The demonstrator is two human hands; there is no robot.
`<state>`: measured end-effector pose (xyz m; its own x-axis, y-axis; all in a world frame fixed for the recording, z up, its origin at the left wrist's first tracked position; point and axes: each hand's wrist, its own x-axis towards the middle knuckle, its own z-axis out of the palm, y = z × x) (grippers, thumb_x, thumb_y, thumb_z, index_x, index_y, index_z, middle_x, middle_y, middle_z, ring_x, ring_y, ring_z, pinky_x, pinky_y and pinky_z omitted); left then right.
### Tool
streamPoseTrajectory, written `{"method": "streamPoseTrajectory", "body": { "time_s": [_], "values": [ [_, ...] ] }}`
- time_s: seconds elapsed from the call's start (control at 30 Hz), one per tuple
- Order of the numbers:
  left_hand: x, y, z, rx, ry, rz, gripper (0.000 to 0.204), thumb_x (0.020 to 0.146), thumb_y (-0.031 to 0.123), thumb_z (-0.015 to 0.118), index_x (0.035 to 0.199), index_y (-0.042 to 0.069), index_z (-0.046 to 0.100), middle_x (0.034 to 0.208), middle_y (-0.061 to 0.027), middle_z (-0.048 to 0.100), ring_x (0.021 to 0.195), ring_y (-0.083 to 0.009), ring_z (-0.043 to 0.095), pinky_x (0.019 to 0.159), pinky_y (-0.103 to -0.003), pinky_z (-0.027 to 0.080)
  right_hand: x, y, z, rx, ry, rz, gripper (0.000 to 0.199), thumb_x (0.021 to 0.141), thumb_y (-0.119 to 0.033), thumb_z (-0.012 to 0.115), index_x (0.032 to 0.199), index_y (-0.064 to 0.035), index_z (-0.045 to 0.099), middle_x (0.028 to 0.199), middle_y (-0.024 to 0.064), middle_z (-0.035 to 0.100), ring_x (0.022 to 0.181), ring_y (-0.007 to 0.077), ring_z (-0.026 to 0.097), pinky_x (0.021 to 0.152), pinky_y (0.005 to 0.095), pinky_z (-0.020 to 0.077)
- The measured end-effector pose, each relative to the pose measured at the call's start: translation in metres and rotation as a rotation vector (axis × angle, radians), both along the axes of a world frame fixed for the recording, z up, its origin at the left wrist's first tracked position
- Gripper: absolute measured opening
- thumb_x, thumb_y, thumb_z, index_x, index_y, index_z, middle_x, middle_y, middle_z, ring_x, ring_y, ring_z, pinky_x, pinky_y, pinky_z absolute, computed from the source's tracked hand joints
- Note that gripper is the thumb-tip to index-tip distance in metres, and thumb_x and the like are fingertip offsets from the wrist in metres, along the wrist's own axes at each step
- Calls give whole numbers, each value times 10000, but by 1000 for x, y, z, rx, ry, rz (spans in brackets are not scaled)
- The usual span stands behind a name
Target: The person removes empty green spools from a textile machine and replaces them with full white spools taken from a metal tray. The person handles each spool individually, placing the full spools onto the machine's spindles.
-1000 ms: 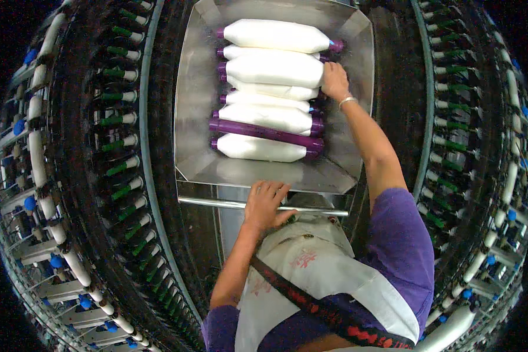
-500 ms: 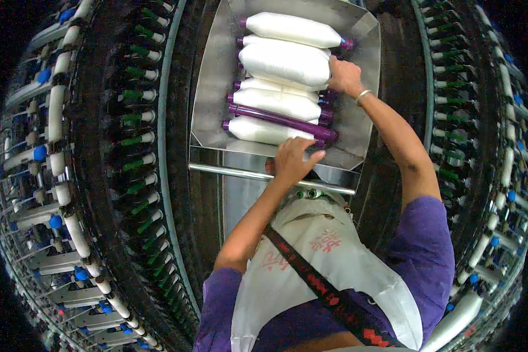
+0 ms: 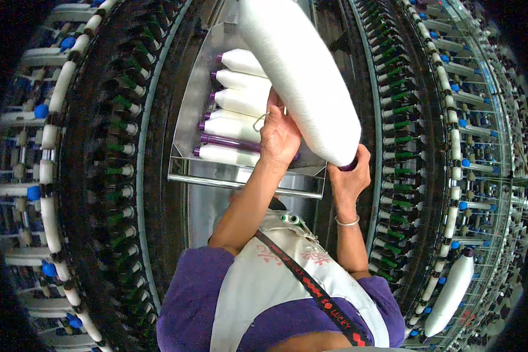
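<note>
Hands both up on one long white yarn bobbin wound on a purple tube [image 3: 302, 76], now lifted clear of the shiny metal tray [image 3: 188, 117] and held tilted across the upper middle of the view; half a second ago every bobbin lay in the tray and the hands only touched the stack. Left hand [image 3: 280, 136] wrapped against the bobbin's underside, fingers curled round it, a thin wire hook hanging by the thumb. Right hand [image 3: 351, 176] cups the lower purple tube end, fingers closed under it, metal bangle on that wrist. Row of remaining white bobbins with purple tips [image 3: 234, 105] lies in the tray, one bare purple tube [image 3: 229, 141] among them. Spinning frame spindles with green and white bobbins [image 3: 117, 152] run along both sides.
</note>
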<state>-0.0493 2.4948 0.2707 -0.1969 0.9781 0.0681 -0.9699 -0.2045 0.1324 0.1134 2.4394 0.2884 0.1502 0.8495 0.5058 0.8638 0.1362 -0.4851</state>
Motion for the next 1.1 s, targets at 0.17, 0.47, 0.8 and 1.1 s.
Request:
{"method": "streamPoseTrajectory", "body": {
  "time_s": [0.17, 0.47, 0.8, 1.1],
  "values": [
    [6, -12, 50, 37, 371, 105, 997, 670, 500, 872, 1433, 70, 397, 1341, -83, 540, 1263, -247, 505, 1074, -427, 435, -1, -26, 44, 197, -141, 47, 588, 635, -99, 805, 1164, -25, 559, 1003, 161, 639, 893, 375, 615, 780, 447, 500],
    [12, -28, 86, 256, 318, -229, 1046, 642, 587, 860, 1414, 28, 427, 1250, -114, 575, 1172, -227, 563, 999, -384, 509, 46, -41, 60, -1286, 1344, 1104, 671, 655, -198, 854, 1182, 49, 520, 687, 70, 527, 597, 238, 561, 595, 398, 464],
    [59, -11, 82, 197, 521, -205, 890, 625, 429, 919, 1282, -5, 504, 1142, -125, 611, 1092, -260, 603, 927, -388, 527, 88, -41, 48, -199, 356, 397, 875, 691, -220, 863, 1370, 21, 367, 1148, 150, 646, 1053, 250, 640, 931, 357, 492],
    [134, 21, 37, 286, 257, -613, 1023, 786, 448, 789, 1515, 6, 224, 1494, -183, 401, 1355, -337, 432, 1123, -446, 387, 118, -89, 35, -523, 942, 483, 893, 596, -189, 849, 1374, 20, 466, 1302, 103, 585, 1167, 216, 557, 1022, 348, 439]
  ]
}}
